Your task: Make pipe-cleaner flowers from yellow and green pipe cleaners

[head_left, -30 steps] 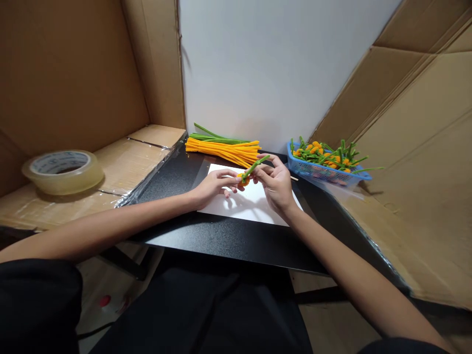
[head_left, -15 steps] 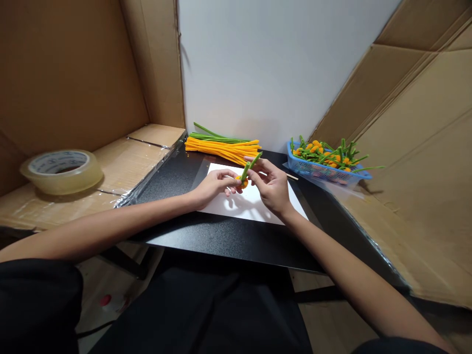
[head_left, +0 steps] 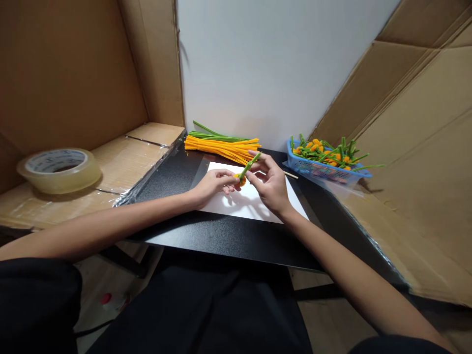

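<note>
Above a white sheet of paper (head_left: pixel 254 209), my left hand (head_left: pixel 212 188) pinches a small orange pipe-cleaner flower (head_left: pixel 241 181) between thumb and fingers. Its green pipe-cleaner stem (head_left: pixel 249 166) slants up and to the right. My right hand (head_left: pixel 272 184) has its thumb and fingertips closed around that stem, partly hiding it. The lower part of the flower sits behind the left fingertips.
Behind the hands lie bundles of orange pipe cleaners (head_left: pixel 221 146) and green pipe cleaners (head_left: pixel 206 135). A blue basket (head_left: pixel 320 169) of orange-and-green pieces stands right, near a thin stick (head_left: pixel 291 175). A tape roll (head_left: pixel 59 172) lies on cardboard at left.
The green strands, spread in a V before, now lie nearly together as one stem. Both hands stay in almost the same place, with slight finger movement.
</note>
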`<state>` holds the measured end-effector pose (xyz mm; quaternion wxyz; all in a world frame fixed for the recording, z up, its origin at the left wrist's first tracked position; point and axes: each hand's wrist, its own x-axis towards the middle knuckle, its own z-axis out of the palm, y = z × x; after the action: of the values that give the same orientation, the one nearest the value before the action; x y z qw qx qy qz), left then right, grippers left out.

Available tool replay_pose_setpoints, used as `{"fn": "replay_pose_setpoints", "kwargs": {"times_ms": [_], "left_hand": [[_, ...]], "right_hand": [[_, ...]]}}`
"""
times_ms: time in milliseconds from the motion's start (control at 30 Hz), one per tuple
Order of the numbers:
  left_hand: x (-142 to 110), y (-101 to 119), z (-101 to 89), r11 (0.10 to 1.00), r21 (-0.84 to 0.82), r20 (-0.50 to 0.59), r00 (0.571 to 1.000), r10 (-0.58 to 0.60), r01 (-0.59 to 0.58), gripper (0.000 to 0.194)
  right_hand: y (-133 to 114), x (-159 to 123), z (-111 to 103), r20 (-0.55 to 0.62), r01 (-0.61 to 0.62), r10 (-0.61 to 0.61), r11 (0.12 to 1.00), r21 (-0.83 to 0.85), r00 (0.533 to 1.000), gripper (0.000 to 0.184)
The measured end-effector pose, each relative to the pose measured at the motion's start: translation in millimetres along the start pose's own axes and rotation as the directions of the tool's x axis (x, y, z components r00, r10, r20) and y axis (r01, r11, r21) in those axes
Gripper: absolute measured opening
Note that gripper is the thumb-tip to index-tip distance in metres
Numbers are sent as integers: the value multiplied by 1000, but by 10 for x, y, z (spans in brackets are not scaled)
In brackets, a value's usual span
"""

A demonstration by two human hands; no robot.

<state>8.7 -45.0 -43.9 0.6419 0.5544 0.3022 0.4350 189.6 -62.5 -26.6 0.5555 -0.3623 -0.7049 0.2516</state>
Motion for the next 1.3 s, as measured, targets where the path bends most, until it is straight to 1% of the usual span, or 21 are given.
{"fn": "replay_pose_setpoints", "kwargs": {"times_ms": [67,133,233,300,467,567,767,867,933,1000,1067,1167,1300], "left_hand": [[4,-6,-9,1000,4,-19,1000,3,-3,30],[5,-7,-13,1000,-16,-47,999,25,-26,31],[4,1,-14,995,-72,-76,995,64,-70,34],[0,6,-12,993,-86,-75,995,72,-79,36],[-14,8,-7,995,-36,-87,993,84,-88,43],[-15,13,-1,995,-23,-101,990,96,-99,46],[-8,21,39,992,-78,-102,991,87,-96,48],[-10,7,48,991,-103,-115,991,72,-84,48],[-13,-1,48,991,-103,-117,991,71,-83,49],[-16,-5,48,992,-86,-117,990,78,-89,50],[-18,-5,50,993,-66,-125,988,90,-99,50],[-17,-10,54,993,-54,-142,985,99,-107,47],[-18,-31,59,994,-48,-162,983,86,-95,46]], "right_hand": [[22,-3,24,-41,-48,51,997,65,998,45],[30,-9,42,-72,-60,67,994,92,995,39],[18,-24,58,-72,-31,36,997,67,997,23],[1,-34,63,-61,-6,9,999,49,998,19],[-26,-40,69,-42,-22,25,998,67,999,29],[8,-25,78,-45,-50,53,996,80,998,36],[133,16,96,-79,-119,136,974,191,987,44],[139,17,103,-95,-142,168,960,240,981,48],[124,9,107,-96,-135,163,959,248,982,47],[106,-4,113,-101,-111,138,966,234,985,43],[86,-21,119,-109,-89,111,978,187,988,35],[56,-48,123,-100,-51,57,997,57,993,22],[27,-60,104,-45,15,-21,993,-121,999,20]]}}
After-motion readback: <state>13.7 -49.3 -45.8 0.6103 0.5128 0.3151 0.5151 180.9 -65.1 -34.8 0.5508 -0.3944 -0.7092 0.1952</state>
